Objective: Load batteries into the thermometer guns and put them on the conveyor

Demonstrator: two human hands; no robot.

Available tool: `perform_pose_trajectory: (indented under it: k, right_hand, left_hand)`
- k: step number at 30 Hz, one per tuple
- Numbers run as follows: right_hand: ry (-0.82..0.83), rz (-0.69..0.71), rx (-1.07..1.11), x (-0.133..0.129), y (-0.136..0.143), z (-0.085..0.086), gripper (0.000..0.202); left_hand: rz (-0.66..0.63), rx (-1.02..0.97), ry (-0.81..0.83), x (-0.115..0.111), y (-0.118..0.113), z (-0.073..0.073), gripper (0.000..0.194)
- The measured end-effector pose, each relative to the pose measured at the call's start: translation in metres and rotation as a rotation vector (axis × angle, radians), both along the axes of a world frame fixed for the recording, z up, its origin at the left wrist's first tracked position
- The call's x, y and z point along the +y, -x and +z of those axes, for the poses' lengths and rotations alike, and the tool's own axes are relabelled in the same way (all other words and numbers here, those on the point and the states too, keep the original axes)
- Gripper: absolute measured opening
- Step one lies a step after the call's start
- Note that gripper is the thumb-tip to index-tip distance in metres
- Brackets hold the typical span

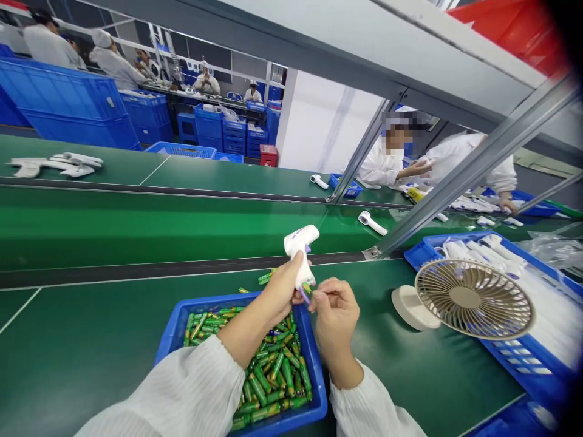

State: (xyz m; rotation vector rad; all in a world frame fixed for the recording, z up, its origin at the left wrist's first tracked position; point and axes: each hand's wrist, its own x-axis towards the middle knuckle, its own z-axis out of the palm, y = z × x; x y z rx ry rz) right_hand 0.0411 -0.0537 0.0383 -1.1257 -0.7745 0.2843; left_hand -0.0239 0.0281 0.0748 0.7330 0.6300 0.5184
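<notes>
My left hand (277, 288) is closed around the handle of a white forehead thermometer gun (300, 243) with a purple trigger. The gun is held upright above the bins. At the handle's lower end, a purple battery cover (304, 295) hangs open and a green battery (306, 286) shows in the opening. Close beside that end is my right hand (337, 309), its fingers pinched together; whatever they grip is hidden. Beneath my left forearm, a blue bin (322, 388) holds many green batteries (277, 370).
A beige fan (473, 298) stands to the right, before a blue crate (537, 358) of white thermometers. A few batteries (265, 278) lie behind the bin. On the green conveyor (136, 230) rests another thermometer (372, 223). A metal post (437, 176) slants at right; co-workers sit beyond.
</notes>
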Motion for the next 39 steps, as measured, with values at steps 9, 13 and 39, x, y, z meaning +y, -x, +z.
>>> perform_pose_trajectory:
  k: [9,13,39]
  right_hand:
    - [0.701,0.306,-1.375,-0.012,0.014,0.023,0.007]
    - [0.690,0.387,-1.314,-0.009,0.016,0.017,0.009]
    - [0.013,0.026,-0.798,-0.007,-0.030,-0.006,0.044]
  left_hand:
    - [0.277,-0.346,0.314,0.048,0.018,-0.005,0.034]
    - [0.259,-0.310,0.307,0.047,0.015,-0.010,0.032]
    - [0.007,-0.119,0.227,-0.007,-0.003,-0.010,0.034]
